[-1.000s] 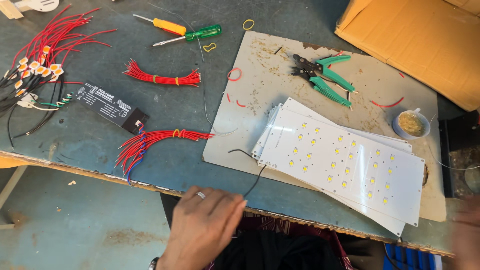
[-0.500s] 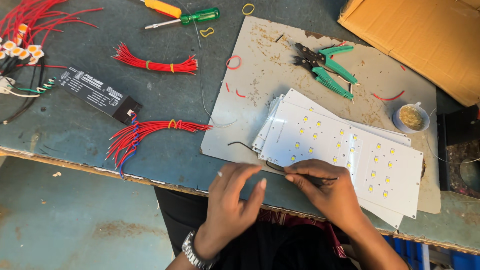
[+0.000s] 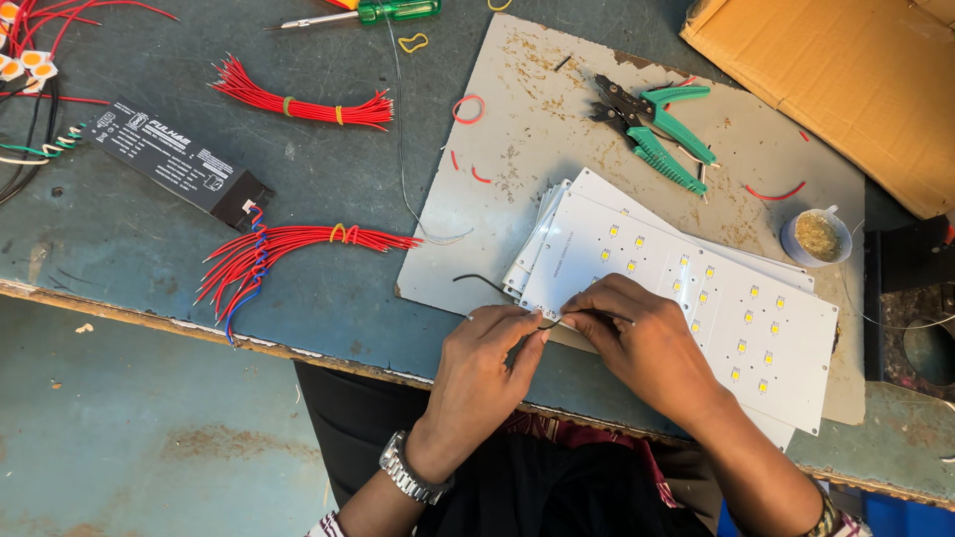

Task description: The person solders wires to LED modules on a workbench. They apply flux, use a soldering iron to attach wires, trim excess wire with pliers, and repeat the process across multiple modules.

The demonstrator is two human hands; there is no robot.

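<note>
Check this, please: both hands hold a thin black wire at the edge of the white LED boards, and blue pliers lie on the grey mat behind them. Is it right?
Not quite. The pliers have green handles, not blue, as the head view shows. The rest holds: the left hand and right hand hold a thin black wire at the edge of the white LED boards, on the grey mat.

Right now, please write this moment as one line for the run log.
left hand: pinches thin black wire | right hand: pinches same wire, over white LED board stack | nearby: green wire strippers
</note>
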